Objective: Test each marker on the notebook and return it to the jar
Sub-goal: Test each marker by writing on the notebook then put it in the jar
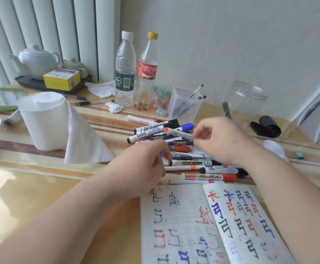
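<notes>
A pile of several whiteboard markers with black, red and blue caps lies on the striped table. Just in front of it is the open notebook, covered in red, blue and black test strokes. My left hand is at the pile's left edge with bent fingers down on the markers; whether it grips one is unclear. My right hand hovers over the pile, blurred, fingers loosely curled, nothing visible in them. Behind it the clear jar holds one dark marker leaning inside.
A black rolled object lies right of the jar. A clear pen holder, two plastic bottles, a tissue roll, a yellow box and a teapot on a tray stand behind and left. The wall is close behind.
</notes>
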